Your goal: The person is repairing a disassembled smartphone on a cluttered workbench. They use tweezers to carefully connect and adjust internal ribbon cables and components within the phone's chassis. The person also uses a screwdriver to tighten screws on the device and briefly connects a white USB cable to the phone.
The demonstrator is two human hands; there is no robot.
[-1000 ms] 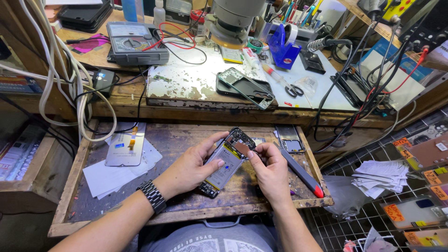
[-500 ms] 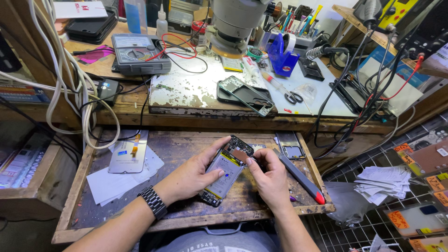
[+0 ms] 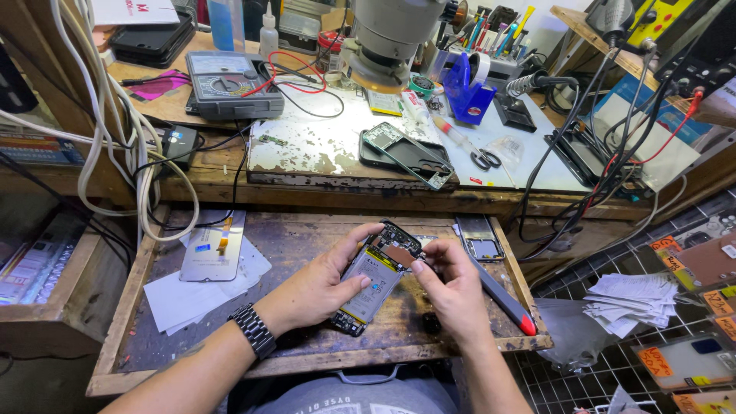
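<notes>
An opened black smartphone with exposed silver battery [image 3: 373, 280] is seen at frame centre, tilted. It is gripped by the left hand [image 3: 322, 287]; its upper end is pinched by the right hand [image 3: 452, 287].

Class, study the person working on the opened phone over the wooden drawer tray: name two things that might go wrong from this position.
1. The opened phone is held above the tray by the left hand alone while the right hand works at its top end; a slip might drop it.
2. The right hand's fingertips press near exposed parts by the battery; too much force may damage them.
</notes>
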